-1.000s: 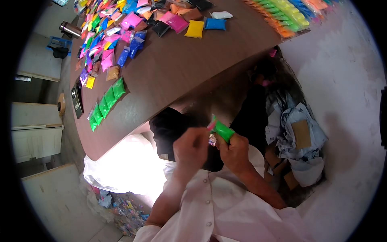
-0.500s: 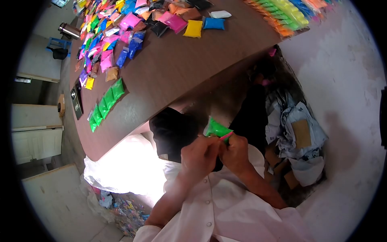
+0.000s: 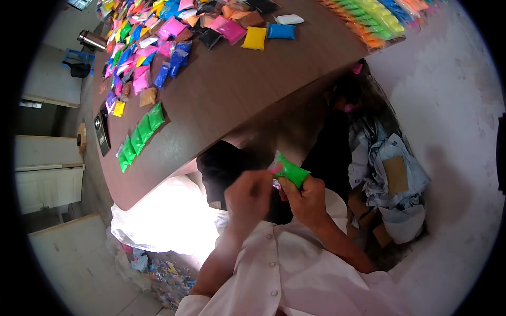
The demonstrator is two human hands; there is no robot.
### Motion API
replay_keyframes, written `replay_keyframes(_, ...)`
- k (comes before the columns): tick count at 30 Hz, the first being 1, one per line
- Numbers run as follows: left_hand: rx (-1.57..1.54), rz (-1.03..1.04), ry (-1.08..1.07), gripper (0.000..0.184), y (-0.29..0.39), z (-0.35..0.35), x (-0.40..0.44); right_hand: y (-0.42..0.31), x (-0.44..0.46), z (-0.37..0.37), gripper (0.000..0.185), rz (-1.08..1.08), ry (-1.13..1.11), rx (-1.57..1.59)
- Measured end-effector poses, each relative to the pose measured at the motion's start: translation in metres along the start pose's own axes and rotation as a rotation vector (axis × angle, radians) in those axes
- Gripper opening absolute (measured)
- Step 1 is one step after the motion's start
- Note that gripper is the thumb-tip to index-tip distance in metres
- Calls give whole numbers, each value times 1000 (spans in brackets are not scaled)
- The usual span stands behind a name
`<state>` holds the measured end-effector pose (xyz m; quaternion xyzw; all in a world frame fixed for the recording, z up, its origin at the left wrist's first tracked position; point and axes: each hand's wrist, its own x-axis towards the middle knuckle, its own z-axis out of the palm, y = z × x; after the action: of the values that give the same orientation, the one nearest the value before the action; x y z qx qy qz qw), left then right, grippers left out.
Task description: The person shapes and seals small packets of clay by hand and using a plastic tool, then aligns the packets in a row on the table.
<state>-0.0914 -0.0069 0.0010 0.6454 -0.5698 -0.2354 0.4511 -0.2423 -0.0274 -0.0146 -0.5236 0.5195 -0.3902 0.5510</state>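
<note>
My right hand (image 3: 307, 203) grips a small clear packet of bright green material (image 3: 291, 171) above my lap, its thumb pressed on the lower side. Close to the packet's left end is my left hand (image 3: 249, 196), smeared by motion, its fingers drawn together. A small pink object (image 3: 275, 168) shows at the left fingertips, against the packet's clear edge; its kind is too blurred to make out. On the table, a joined strip of green packets (image 3: 139, 135) lies near the left edge.
The brown table (image 3: 226, 95) carries a heap of coloured packets (image 3: 142, 58) and rows of orange and green packets (image 3: 369, 23). A black box (image 3: 101, 131) and a steel flask (image 3: 92, 40) stand at left. Grey plastic bags (image 3: 395, 168) and cardboard lie by the wall at right.
My left hand has drawn away to the left from my right hand, and the pink object has shifted left across the packet. The right hand keeps the green packet, now showing more of it.
</note>
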Motion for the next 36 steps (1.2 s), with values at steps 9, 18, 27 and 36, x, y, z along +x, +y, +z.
replay_keyframes(9,82,166,-28,5,24,-11,4,11,5,-3,13,-296,36,-274)
replay_keyframes(18,190,203,24,8,1,-11,12,21,10,-15,30,-514,92,-524)
replay_keyframes(27,174,130,20,6,-5,-7,17,24,11,-21,38,-595,98,-581)
replay_keyframes(36,208,29,2,3,-21,-16,15,21,6,-27,43,-625,93,-607)
